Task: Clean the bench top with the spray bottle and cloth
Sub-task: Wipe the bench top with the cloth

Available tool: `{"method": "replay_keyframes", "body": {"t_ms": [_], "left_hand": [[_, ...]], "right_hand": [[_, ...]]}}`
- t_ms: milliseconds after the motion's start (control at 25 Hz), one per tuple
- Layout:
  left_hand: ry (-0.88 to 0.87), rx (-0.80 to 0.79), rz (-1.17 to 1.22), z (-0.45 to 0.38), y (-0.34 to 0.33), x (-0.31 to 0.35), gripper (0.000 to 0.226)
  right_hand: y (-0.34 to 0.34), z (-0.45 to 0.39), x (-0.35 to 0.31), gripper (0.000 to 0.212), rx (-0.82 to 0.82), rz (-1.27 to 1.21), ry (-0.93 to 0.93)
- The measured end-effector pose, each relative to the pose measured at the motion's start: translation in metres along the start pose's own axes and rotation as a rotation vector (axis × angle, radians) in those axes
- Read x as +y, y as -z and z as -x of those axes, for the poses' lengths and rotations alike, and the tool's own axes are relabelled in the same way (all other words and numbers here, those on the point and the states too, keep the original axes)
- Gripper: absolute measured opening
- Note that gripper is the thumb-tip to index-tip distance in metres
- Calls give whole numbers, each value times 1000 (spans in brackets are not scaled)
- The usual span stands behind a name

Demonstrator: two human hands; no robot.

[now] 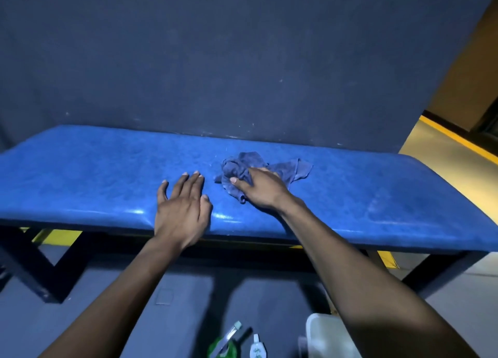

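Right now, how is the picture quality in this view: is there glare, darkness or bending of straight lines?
Head view: dim overall, the floor items near the bottom edge hard to read; bright glare spots on the bench top along its near edge; the wide lens bows the bench; the left hand, right hand and cloth stay fairly sharp.

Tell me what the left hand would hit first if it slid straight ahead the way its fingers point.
Left hand would cross bare blue padded bench top, probably meeting the dark blue wall first; the crumpled blue cloth lies to its right.
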State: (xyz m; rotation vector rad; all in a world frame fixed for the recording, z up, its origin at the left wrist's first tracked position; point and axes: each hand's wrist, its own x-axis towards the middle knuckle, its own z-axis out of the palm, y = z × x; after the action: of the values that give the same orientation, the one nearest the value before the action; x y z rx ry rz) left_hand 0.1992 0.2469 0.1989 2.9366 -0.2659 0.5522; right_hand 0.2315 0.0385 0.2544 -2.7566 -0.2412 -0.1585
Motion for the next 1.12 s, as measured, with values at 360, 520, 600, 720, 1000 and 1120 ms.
{"method": "replay_keyframes", "body": {"t_ms": [360, 520, 600, 720, 1000, 1120], "left_hand": [[-39, -136, 93, -1, 11, -6, 72], [-66, -205, 129, -3, 14, -10, 69], [-67, -192, 124, -2, 13, -10, 64], [-68, -173, 126, -1, 12, -9, 63], [-66, -126, 110, -3, 5, -8, 64], [-73, -102, 105, -3, 2, -8, 65]], "right_hand": [[-26, 131, -51, 18, 350, -681, -38], [-94, 196, -76, 33, 203, -1019, -90], [-133, 210, -86, 27, 97, -989, -86], [-191, 216, -106, 29, -89, -848, -80], [-297, 223, -132, 62, -336, -271, -42], [-321, 230, -122, 70, -309, -405, -138]]}}
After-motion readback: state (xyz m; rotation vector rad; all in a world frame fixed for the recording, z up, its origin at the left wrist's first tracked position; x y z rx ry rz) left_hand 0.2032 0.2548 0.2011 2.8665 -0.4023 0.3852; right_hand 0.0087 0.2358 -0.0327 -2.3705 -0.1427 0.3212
